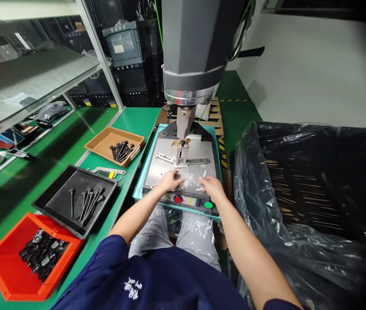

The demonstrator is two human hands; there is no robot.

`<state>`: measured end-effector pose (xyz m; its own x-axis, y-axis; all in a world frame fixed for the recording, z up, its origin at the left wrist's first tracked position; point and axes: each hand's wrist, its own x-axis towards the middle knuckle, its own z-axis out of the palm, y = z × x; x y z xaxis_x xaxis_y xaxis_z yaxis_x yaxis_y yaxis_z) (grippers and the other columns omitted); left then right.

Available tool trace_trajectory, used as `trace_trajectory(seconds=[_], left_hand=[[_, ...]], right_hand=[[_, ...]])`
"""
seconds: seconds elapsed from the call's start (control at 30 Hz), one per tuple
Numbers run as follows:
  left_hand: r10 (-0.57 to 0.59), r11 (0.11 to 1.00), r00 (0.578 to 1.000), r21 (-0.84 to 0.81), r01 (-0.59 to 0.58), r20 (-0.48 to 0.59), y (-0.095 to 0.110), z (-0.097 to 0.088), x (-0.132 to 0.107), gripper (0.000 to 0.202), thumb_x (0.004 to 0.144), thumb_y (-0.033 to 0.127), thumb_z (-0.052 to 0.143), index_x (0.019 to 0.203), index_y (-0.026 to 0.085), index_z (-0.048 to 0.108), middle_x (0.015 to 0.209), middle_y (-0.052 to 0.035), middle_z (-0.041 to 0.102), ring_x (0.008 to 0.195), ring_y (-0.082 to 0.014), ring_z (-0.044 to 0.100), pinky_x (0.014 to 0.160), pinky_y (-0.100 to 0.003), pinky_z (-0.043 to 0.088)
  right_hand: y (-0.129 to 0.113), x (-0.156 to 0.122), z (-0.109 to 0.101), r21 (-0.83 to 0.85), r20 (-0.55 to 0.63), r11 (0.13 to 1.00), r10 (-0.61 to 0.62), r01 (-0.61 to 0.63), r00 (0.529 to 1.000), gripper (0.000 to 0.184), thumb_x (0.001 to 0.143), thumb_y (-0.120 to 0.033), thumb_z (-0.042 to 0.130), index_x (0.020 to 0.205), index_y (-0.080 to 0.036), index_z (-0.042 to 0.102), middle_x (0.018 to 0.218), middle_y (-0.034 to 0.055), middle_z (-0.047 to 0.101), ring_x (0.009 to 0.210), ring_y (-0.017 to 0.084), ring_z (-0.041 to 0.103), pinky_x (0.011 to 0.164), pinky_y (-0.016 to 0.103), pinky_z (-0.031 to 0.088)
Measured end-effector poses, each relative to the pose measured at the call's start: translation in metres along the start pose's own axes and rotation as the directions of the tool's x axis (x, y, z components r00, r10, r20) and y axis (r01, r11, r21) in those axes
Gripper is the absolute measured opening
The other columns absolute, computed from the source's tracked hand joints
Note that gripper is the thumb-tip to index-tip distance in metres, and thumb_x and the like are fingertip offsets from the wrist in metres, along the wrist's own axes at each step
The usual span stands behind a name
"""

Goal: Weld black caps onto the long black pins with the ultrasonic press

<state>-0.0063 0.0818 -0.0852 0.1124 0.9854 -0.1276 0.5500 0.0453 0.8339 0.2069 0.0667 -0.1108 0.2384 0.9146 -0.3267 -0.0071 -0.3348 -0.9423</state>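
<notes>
A grey press machine [196, 51] stands over a metal base plate [202, 155]. A small black part [182, 143] sits upright in the fixture under the press head. A clear plastic film [191, 181] lies on the plate's front edge. My left hand [170, 180] rests on the film's left side with its fingers curled down. My right hand [212, 186] rests on the film's right side, fingers bent over it. A red button [178, 199] and a green button [208, 205] sit just below my hands.
On the green bench to the left stand a brown tray [105, 140] of black pins, a black tray [57, 202] with several pins and a red bin [11, 275] of small black parts. A large black crate lined with plastic [315, 193] stands at the right.
</notes>
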Motion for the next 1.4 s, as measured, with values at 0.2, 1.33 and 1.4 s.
trace_trajectory(seconds=[0.2,1.33,1.4], left_hand=[[-0.161,0.963,0.957,-0.173,0.205,0.241,0.012,-0.022,-0.001,0.074,0.042,0.042,0.094,0.104,0.012,0.067,0.086,-0.0078,0.073,0.070,-0.0181,0.064,0.069,-0.030,0.050],[0.163,0.858,0.958,-0.446,-0.256,-0.236,0.037,-0.086,0.002,0.025,0.080,0.036,0.068,0.094,0.015,0.070,0.074,-0.0035,0.073,0.058,-0.0125,0.060,0.059,-0.025,0.046],[0.212,0.885,0.944,-0.361,-0.296,-0.255,0.042,-0.090,0.010,0.022,0.083,0.033,0.066,0.094,0.015,0.071,0.077,-0.0046,0.075,0.071,-0.0166,0.068,0.069,-0.028,0.051]], right_hand=[[-0.020,-0.013,-0.001,0.197,0.203,0.975,0.059,-0.100,0.977,0.036,0.056,-0.035,0.085,0.078,-0.019,0.062,0.064,-0.0001,0.062,0.045,0.010,0.047,0.037,0.019,0.032],[-0.099,0.005,0.029,-0.410,-0.100,0.514,-0.846,0.753,0.523,0.017,0.088,-0.035,0.056,0.089,-0.021,0.066,0.074,0.0037,0.069,0.068,0.021,0.065,0.071,0.035,0.053],[-0.109,0.012,0.026,-0.506,-0.029,0.361,-0.915,0.783,0.403,0.016,0.089,-0.029,0.052,0.087,-0.022,0.066,0.085,0.0060,0.072,0.081,0.023,0.068,0.079,0.035,0.053]])
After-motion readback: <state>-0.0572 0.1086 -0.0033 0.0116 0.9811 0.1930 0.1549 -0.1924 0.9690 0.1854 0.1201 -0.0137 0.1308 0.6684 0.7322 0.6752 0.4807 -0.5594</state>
